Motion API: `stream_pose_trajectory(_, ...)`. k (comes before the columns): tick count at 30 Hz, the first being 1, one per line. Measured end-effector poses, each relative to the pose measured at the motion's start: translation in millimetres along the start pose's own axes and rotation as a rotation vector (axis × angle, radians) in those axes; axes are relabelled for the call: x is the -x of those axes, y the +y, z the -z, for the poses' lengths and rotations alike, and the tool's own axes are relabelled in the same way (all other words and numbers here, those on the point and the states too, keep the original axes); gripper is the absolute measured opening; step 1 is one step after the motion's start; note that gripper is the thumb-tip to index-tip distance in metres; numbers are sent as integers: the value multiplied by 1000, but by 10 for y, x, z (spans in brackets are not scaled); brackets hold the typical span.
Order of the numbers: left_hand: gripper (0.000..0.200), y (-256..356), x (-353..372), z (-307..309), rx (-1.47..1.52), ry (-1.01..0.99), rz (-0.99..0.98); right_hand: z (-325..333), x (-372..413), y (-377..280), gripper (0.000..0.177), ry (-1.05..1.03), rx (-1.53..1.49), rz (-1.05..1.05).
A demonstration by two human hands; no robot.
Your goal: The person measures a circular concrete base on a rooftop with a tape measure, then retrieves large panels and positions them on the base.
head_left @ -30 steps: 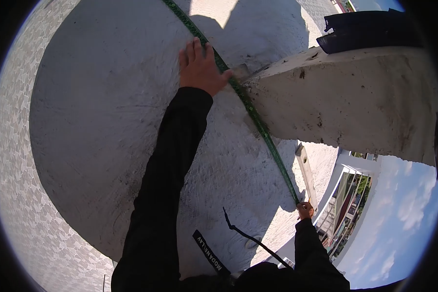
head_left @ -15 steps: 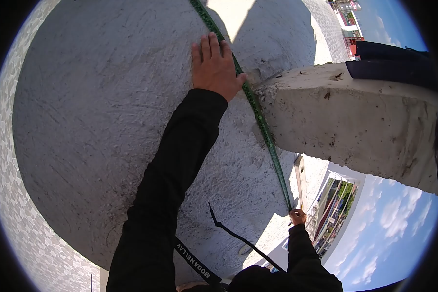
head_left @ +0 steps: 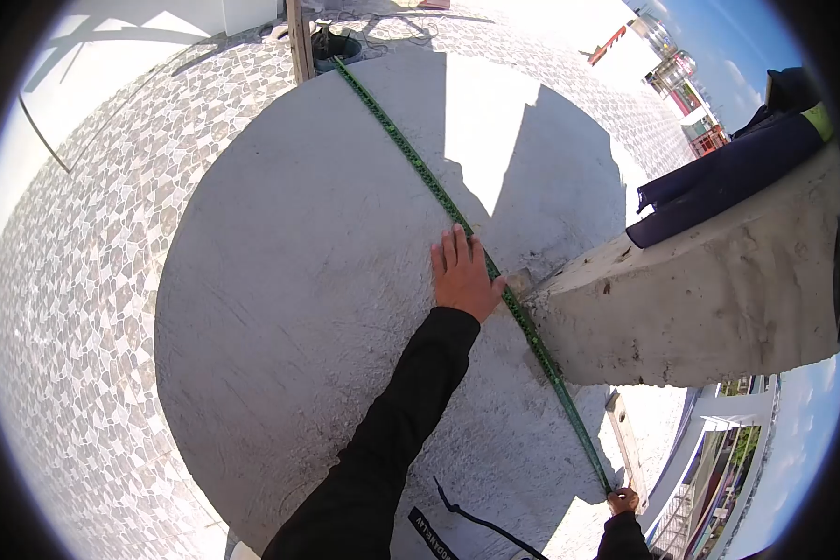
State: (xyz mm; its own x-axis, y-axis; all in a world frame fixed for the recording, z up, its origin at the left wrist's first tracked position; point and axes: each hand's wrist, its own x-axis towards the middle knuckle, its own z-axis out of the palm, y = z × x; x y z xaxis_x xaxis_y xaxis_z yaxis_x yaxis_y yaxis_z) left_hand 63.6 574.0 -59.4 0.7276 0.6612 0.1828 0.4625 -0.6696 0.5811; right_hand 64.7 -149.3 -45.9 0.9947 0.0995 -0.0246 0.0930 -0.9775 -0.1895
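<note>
A long green measuring tape (head_left: pixel 392 135) with dark markings stretches slantwise across a round, rough concrete slab (head_left: pixel 261 280). My left hand (head_left: pixel 465 280) lies flat on the slab beside the tape. Its fingers are stretched out, and the thumb and fingertips touch the tape's edge. Down at the lower right, my right hand (head_left: pixel 623 501) is closed on the near end of the tape, with the fingers small in view. The tape passes close to the end of a thick concrete beam (head_left: pixel 681 313). Its far end reaches the slab's far rim.
Dark cloth (head_left: pixel 728 182) lies on the beam. Past the slab's far rim stand a dark bucket (head_left: pixel 334 45) and a wooden post (head_left: pixel 299 37). Stone-patterned floor (head_left: pixel 75 280) surrounds the left side. A long narrow bar (head_left: pixel 627 439) lies near my right hand. A lettered strap (head_left: pixel 429 534) hangs below.
My view has tilted up and shows the slab's far rim, the bucket and more floor. My left hand stays flat by the tape, and my right hand still grips its end.
</note>
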Motion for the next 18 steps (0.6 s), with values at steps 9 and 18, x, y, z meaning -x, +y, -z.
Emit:
stream_pose_trajectory(9, 76, 11, 20, -48, -45, 27, -10, -62, -40, 166, 13, 0, -52, -38)
stream_pose_trajectory(18, 76, 20, 12, -41, -67, 8, -10, 30, 6, -71, 12, 6, -47, -41)
